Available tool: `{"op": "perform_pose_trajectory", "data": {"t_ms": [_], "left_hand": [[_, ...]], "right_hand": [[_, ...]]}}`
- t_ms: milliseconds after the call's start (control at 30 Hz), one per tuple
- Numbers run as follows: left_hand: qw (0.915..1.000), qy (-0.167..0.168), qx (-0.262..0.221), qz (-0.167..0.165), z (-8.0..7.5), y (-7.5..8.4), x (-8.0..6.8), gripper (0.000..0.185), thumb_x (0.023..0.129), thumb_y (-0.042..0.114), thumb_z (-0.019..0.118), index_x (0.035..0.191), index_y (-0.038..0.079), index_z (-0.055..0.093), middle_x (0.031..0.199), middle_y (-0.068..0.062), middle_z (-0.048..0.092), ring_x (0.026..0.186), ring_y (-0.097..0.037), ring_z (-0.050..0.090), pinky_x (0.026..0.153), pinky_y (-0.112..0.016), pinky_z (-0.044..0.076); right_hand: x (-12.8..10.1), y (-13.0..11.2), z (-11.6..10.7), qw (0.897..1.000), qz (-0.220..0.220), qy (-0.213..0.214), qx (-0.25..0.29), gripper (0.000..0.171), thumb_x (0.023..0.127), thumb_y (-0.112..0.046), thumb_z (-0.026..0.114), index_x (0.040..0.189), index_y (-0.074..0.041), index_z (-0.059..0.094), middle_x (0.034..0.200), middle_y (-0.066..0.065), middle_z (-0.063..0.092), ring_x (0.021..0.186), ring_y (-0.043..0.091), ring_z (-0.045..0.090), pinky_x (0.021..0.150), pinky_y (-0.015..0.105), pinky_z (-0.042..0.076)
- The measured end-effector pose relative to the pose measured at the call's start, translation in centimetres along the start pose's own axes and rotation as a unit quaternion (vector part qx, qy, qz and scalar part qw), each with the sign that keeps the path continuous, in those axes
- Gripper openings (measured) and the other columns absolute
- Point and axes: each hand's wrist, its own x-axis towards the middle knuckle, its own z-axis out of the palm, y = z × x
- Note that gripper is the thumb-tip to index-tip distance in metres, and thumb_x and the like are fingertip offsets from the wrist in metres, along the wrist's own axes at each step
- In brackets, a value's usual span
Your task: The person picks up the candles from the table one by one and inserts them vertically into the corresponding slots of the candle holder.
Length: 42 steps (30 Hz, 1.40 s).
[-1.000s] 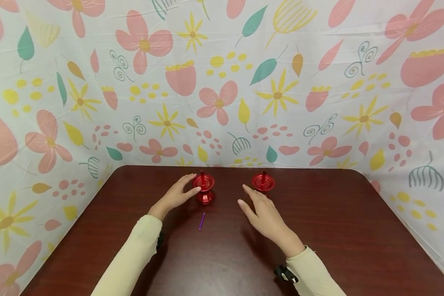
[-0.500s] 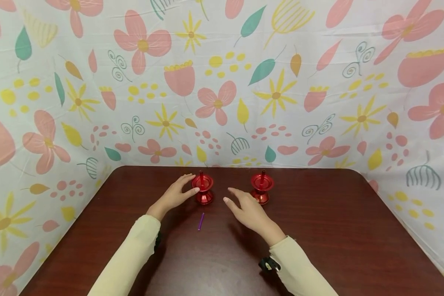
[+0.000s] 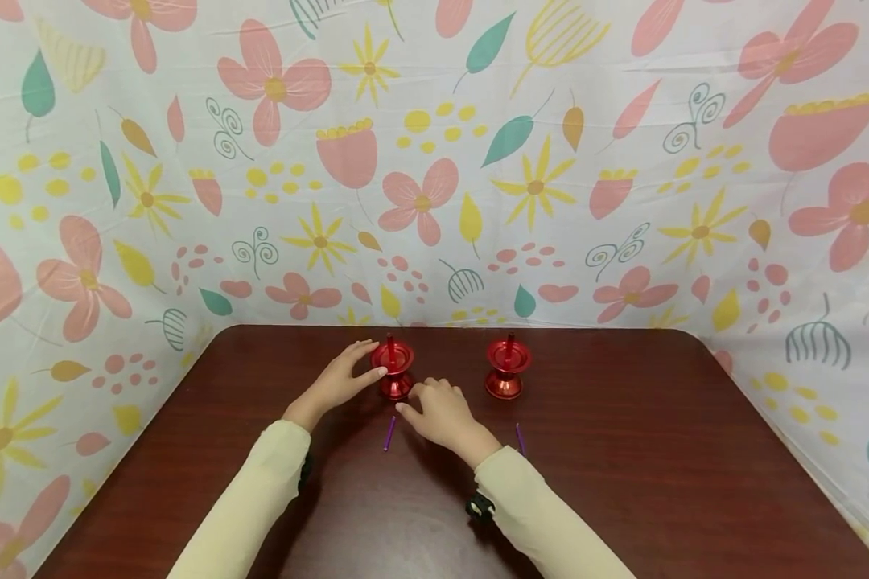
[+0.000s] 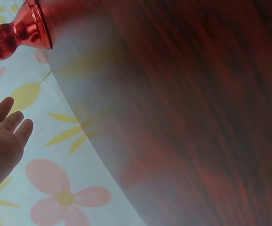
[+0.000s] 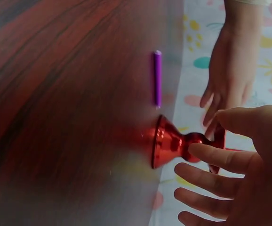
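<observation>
Two red metallic candle holders, a left one (image 3: 396, 386) and a right one (image 3: 504, 386), stand upright near the table's back edge. Each has a dish top with a thin red stem rising from it. My left hand (image 3: 339, 381) is at the left holder's dish, straight fingers beside the rim and thumb across its front. In front of that holder my right hand (image 3: 442, 416) hovers, fingers spread and slightly bent, holding nothing. Below its thumb lies a purple stick (image 3: 389, 434). Another purple stick (image 3: 520, 438) lies beyond my right wrist, its lower end hidden by the sleeve.
The dark reddish-brown table (image 3: 623, 450) has rounded back corners. Close behind and on both sides hangs a white cloth (image 3: 434, 104) printed with flowers and leaves.
My right hand has moved left from the right holder to the front of the left one, uncovering the right holder and the second purple stick. My left hand has stayed at the left holder.
</observation>
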Motion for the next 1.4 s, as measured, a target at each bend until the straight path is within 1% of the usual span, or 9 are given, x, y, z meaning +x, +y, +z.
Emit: {"op": "perform_pose_trajectory", "data": {"t_ms": [200,400,633,767,867,933,1033,1167,1400], "left_hand": [[1.0,0.004,-0.003,0.002,0.1,0.0,0.0,0.066,0.093,0.038,0.063,0.146,0.006,0.04,0.153,-0.017,0.031,0.144,-0.036,0.017,0.108,-0.063,0.022],[1.0,0.006,-0.005,0.002,0.2,0.1,0.0,0.066,0.093,0.038,0.063,0.146,0.006,0.041,0.153,-0.017,0.031,0.145,-0.036,0.016,0.109,-0.062,0.022],[0.9999,0.004,-0.008,-0.005,0.2,0.1,-0.1,0.067,0.092,0.04,0.064,0.146,0.006,0.041,0.153,-0.017,0.031,0.145,-0.036,0.016,0.109,-0.062,0.022],[0.9999,0.006,-0.01,-0.008,0.2,0.2,-0.1,0.067,0.092,0.039,0.064,0.146,0.007,0.041,0.153,-0.016,0.031,0.145,-0.035,0.016,0.109,-0.062,0.022],[0.9998,0.007,-0.011,-0.012,0.2,0.2,-0.1,0.066,0.092,0.039,0.064,0.146,0.008,0.041,0.154,-0.015,0.031,0.145,-0.035,0.016,0.109,-0.062,0.022],[0.9998,0.007,-0.014,-0.015,0.2,0.2,-0.2,0.066,0.092,0.039,0.064,0.146,0.008,0.041,0.154,-0.015,0.031,0.145,-0.035,0.016,0.109,-0.062,0.021],[0.9996,0.007,-0.02,-0.017,0.3,0.2,-0.2,0.066,0.092,0.039,0.064,0.146,0.009,0.041,0.153,-0.015,0.032,0.145,-0.034,0.016,0.109,-0.061,0.021],[0.9996,0.01,-0.023,-0.015,0.2,0.3,-0.3,0.066,0.092,0.038,0.065,0.146,0.008,0.041,0.153,-0.016,0.032,0.145,-0.034,0.016,0.109,-0.061,0.022],[0.9995,0.012,-0.026,-0.016,0.2,0.3,-0.3,0.066,0.091,0.038,0.065,0.146,0.009,0.042,0.153,-0.014,0.033,0.145,-0.033,0.017,0.11,-0.059,0.022]], "right_hand": [[0.6,-1.1,0.8,0.999,0.012,-0.019,-0.038,0.033,0.091,-0.039,0.064,0.077,-0.009,0.066,0.08,0.006,0.059,0.082,0.027,0.055,0.075,0.046,0.044],[0.8,-1.9,1.8,0.996,0.025,-0.041,-0.072,0.04,0.091,-0.043,0.063,0.065,-0.012,0.058,0.08,0.009,0.059,0.084,0.029,0.055,0.08,0.048,0.046],[0.9,-2.6,2.7,0.992,0.041,-0.057,-0.102,0.041,0.088,-0.047,0.065,0.078,-0.007,0.067,0.096,0.016,0.061,0.091,0.032,0.055,0.082,0.048,0.046],[0.9,-2.9,3.0,0.989,0.049,-0.061,-0.125,0.046,0.085,-0.049,0.068,0.098,-0.005,0.07,0.104,0.018,0.059,0.095,0.032,0.054,0.084,0.048,0.046],[1.0,-2.9,3.2,0.986,0.048,-0.065,-0.143,0.055,0.084,-0.049,0.069,0.117,-0.004,0.067,0.111,0.017,0.058,0.1,0.033,0.054,0.086,0.047,0.045],[1.0,-2.9,3.2,0.985,0.046,-0.069,-0.152,0.056,0.084,-0.046,0.07,0.121,-0.005,0.065,0.113,0.016,0.058,0.101,0.032,0.054,0.086,0.046,0.045],[1.0,-2.9,3.2,0.984,0.046,-0.073,-0.156,0.051,0.085,-0.04,0.071,0.121,-0.006,0.065,0.112,0.015,0.058,0.1,0.03,0.053,0.085,0.046,0.045],[1.0,-2.8,3.1,0.984,0.047,-0.073,-0.157,0.041,0.086,-0.032,0.07,0.116,-0.004,0.066,0.108,0.014,0.058,0.097,0.029,0.053,0.083,0.045,0.046],[1.2,-2.7,3.2,0.987,0.056,-0.058,-0.142,0.016,0.086,-0.02,0.07,0.091,-0.005,0.07,0.094,0.011,0.056,0.091,0.026,0.053,0.078,0.043,0.047]]}}
